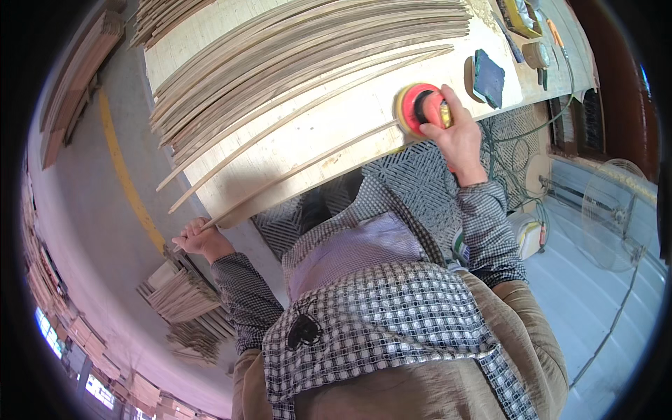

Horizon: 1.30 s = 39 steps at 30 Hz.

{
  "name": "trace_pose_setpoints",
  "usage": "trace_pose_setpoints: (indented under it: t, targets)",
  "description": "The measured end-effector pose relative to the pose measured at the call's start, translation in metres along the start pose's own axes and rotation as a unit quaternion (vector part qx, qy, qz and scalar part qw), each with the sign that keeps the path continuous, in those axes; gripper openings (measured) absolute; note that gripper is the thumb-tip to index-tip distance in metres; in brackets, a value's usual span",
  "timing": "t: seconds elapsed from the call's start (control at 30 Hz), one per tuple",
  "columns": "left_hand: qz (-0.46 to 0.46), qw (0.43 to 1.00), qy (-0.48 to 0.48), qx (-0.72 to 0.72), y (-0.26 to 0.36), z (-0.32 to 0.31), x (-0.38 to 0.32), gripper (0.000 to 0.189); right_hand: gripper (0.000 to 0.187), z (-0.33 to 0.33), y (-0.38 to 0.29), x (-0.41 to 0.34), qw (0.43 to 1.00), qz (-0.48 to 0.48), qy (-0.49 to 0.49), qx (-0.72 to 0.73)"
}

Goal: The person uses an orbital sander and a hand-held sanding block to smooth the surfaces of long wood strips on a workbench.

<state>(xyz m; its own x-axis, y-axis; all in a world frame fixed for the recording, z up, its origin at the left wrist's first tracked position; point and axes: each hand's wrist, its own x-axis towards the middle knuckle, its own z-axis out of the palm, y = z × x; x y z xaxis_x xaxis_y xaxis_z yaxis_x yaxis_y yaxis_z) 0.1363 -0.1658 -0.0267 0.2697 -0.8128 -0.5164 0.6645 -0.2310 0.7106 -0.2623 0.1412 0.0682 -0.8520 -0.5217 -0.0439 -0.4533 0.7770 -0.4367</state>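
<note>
My right hand [457, 131] is closed round the body of a red pneumatic random orbital sander [418, 109], whose pad covers the right end of a thin wooden strip [304, 165]. That strip lies near the front edge of the pale workbench [336, 121]. At its left end, past the bench corner, my left hand [202, 239] grips it. Two similar strips [315, 107] lie apart behind it, beside a broad row of wooden strips [294, 63]. A dark abrasive-looking block [489, 79] rests to the right of the sander.
A tape roll [535, 55], a yellow tray [521, 18] and an orange-handled tool [555, 32] lie at the bench's right. Green hoses [556, 123] hang there. A fan [611, 210] stands at right. Stacked wood [181, 296] sits on the floor at lower left.
</note>
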Motion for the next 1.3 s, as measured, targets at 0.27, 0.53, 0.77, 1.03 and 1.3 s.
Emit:
trace_pose_setpoints:
  t: [0.27, 0.53, 0.77, 1.03, 1.3]
  targets:
    - [-0.004, 1.000, 0.005, 0.002, -0.003, -0.017, 0.022, 0.052, 0.066, 0.029, -0.088, -0.056, 0.991, -0.109, -0.074, 0.017]
    - [-0.012, 1.000, 0.007, -0.003, -0.008, -0.007, 0.012, 0.050, 0.057, 0.057, -0.150, -0.095, 0.920, -0.299, -0.208, 0.148]
    - [-0.003, 1.000, 0.003, 0.012, 0.005, -0.007, 0.009, 0.050, 0.074, 0.004, -0.113, -0.086, 0.952, -0.221, -0.175, 0.121]
    - [-0.003, 1.000, 0.000, 0.015, 0.003, 0.008, -0.018, 0.046, 0.086, -0.067, 0.029, -0.060, 0.996, -0.045, 0.052, 0.061]
    - [0.174, 0.971, -0.078, 0.143, -0.001, -0.023, -0.033, 0.030, 0.094, -0.138, 0.183, 0.035, 0.986, 0.046, 0.159, 0.031]
